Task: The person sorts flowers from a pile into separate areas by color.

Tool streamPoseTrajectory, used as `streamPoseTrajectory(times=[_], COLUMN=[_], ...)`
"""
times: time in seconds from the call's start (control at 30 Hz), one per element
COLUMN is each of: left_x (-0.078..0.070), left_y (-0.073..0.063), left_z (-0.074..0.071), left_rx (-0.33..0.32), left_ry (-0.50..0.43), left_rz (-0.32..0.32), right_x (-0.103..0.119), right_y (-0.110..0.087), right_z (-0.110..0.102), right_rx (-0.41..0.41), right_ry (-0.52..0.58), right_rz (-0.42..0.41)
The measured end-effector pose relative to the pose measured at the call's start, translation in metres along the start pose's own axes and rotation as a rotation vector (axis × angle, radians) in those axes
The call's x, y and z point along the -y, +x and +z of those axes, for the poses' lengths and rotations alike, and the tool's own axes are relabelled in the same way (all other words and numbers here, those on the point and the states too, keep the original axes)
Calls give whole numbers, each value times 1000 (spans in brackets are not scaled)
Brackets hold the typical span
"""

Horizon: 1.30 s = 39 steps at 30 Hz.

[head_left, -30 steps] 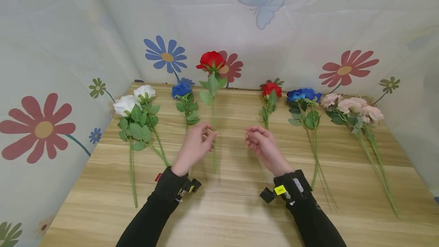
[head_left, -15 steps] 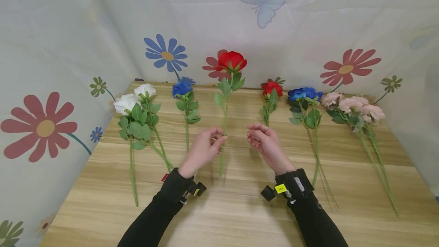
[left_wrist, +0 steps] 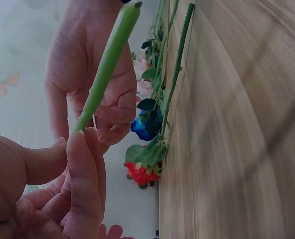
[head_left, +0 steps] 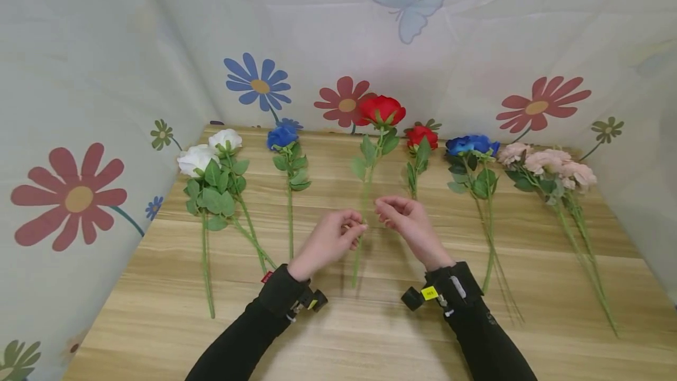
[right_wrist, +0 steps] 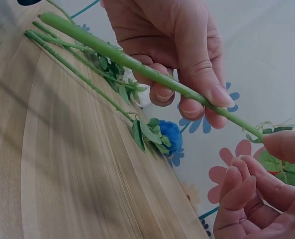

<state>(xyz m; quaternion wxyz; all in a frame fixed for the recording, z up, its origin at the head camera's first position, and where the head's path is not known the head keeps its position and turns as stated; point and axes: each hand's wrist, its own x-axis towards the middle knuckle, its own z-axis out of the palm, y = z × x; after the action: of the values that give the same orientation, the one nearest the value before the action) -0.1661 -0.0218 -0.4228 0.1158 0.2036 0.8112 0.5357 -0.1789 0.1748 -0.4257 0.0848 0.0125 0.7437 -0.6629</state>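
"Red rose (head_left: 383, 111) in the middle, wasn't it? Where exactly?"

"Held up over the wooden table (head_left: 370, 340), with its bloom in front of the printed backdrop (head_left: 317, 16). The stem (left_wrist: 103, 74) leaned, its top to the right and its lower end toward the person."

"What had hold of it?"

"The left hand (head_left: 332, 238) did. Its thumb and fingertips were pinched together on the stem, below the leaves."

"And the right hand (head_left: 412, 225)?"

"That was just beside the stem, a bit higher up. Its fingers were loosely bent, and the right wrist view showed a gap between them and the thumb, so they weren't closed round anything. The thumb tip overlapped the stem there; I couldn't tell whether it touched."

"What lay around them?"

"On the right, a second red rose (head_left: 421, 137) lay behind the right hand, then some blue flowers (head_left: 472, 144), with pale pink flowers (head_left: 547, 163) farthest over. On the left there was a single blue rose (head_left: 282, 137), and past it the white roses (head_left: 197, 159). Their blooms were all toward the backdrop."

"Sleeves?"

"Black on both arms, with a small camera strapped at each wrist."
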Motion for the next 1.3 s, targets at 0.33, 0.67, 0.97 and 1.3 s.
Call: streamPoseTrajectory(times=[0.33, 0.67, 0.97, 1.3], left_x=[2, 4, 7, 7], left_y=[1, 0, 1, 1], left_z=[10, 16, 16, 0], left_rx=[64, 69, 73, 9], left_ry=[23, 24, 39, 115], left_rz=[23, 27, 24, 10], right_x=[1, 0, 3, 3], right_y=[-2, -3, -4, -2], right_z=[-1, -2, -5, -31], right_rx=[0, 6, -5, -100], right_ry=[-83, -138, -129, -180], right_rz=[-27, -52, -59, -124])
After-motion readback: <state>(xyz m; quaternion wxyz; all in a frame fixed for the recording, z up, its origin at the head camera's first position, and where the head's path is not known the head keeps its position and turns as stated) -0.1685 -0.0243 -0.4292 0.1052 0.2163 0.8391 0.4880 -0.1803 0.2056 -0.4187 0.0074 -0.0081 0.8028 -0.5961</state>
